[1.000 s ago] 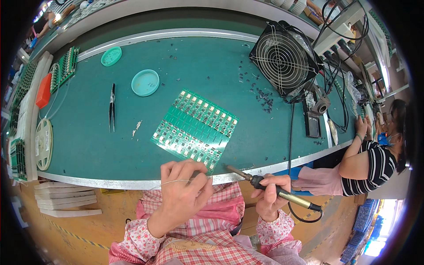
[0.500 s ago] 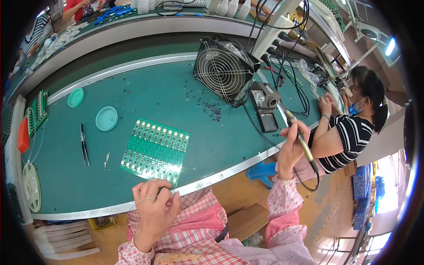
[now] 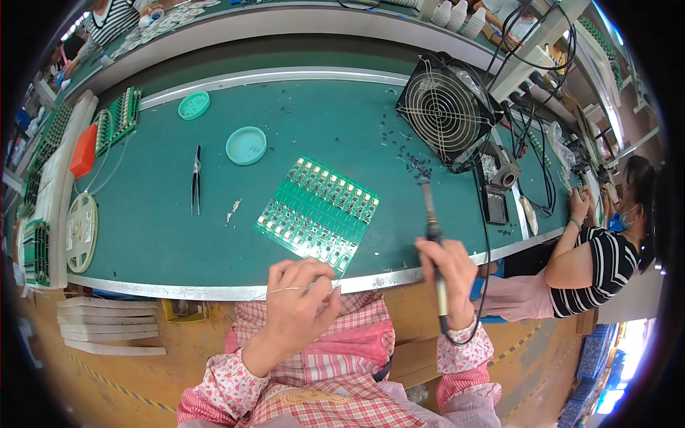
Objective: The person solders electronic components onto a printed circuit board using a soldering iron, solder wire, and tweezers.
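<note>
A green circuit board panel (image 3: 317,212) with rows of small white and dark components lies on the green mat, tilted. My left hand (image 3: 296,307) is at its near right corner, fingers closed on a thin strand of solder wire (image 3: 277,289). Whether the fingers also touch the board I cannot tell. To the right, my right hand (image 3: 451,274) grips a soldering iron (image 3: 431,217) by its handle. Its tip points away from me, close in view to scattered small black parts (image 3: 419,169), and its cable hangs below the hand.
A black fan (image 3: 442,114) and a soldering iron stand (image 3: 501,173) are at the right. Tweezers (image 3: 196,182), two turquoise dishes (image 3: 246,145) (image 3: 194,105) and a pale reel (image 3: 82,232) lie to the left. A co-worker in a striped top (image 3: 592,264) sits at the right.
My view has turned, moving the bench scene rightward in the picture. My right hand has brought the soldering iron leftward from beside the stand. My left hand stays by the board's near corner.
</note>
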`<action>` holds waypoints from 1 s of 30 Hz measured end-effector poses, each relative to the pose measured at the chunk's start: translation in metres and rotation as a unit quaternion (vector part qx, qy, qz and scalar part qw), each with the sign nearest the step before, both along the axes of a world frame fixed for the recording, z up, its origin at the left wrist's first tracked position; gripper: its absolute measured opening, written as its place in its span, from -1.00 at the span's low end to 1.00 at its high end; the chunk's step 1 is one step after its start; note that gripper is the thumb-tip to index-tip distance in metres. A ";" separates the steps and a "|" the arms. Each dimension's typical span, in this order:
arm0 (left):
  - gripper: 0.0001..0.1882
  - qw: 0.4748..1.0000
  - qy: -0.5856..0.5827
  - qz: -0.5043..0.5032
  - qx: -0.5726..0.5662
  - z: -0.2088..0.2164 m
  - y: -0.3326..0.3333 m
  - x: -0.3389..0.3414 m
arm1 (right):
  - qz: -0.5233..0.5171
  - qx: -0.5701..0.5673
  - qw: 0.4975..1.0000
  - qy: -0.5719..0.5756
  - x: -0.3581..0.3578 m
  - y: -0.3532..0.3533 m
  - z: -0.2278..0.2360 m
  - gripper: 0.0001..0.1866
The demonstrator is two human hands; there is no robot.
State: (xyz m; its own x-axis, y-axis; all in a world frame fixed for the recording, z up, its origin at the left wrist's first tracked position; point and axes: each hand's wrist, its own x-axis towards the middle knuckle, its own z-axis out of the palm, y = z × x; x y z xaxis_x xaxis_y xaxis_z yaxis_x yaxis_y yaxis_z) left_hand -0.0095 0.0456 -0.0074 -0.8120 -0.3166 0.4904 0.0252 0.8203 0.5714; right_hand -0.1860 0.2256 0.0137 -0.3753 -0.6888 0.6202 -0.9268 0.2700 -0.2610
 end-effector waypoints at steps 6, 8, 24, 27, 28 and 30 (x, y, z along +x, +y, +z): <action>-0.79 1.000 -0.004 0.005 -0.003 0.000 0.003 0.005 | 0.011 0.063 0.998 0.001 -0.003 -0.050 0.005 -0.57; -0.79 1.000 -0.004 0.004 -0.003 -0.001 0.004 0.007 | 0.013 0.083 0.996 -0.010 -0.007 -0.057 0.001 -0.53; -0.82 1.000 0.014 0.007 -0.013 -0.008 0.005 0.009 | 0.032 0.067 0.992 -0.106 -0.011 -0.075 0.002 -0.42; -0.82 1.000 0.016 0.011 -0.011 -0.008 0.005 0.011 | 0.026 0.074 0.987 -0.141 -0.012 -0.080 0.004 -0.35; -0.82 1.000 0.014 0.007 -0.010 -0.009 0.005 0.012 | 0.027 0.069 0.984 -0.159 -0.012 -0.081 0.002 -0.33; -0.82 1.000 0.017 0.004 -0.009 -0.010 0.004 0.012 | 0.028 0.065 0.983 -0.171 -0.010 -0.085 0.003 -0.31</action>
State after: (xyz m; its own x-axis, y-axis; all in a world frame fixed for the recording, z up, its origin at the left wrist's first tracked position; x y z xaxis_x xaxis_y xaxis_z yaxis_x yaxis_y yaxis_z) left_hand 0.0027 0.0494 -0.0176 -0.7921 -0.3144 0.5232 0.0377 0.8303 0.5561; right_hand -0.1961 0.1403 0.0171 -0.5059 -0.7791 0.3701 -0.8050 0.2723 -0.5271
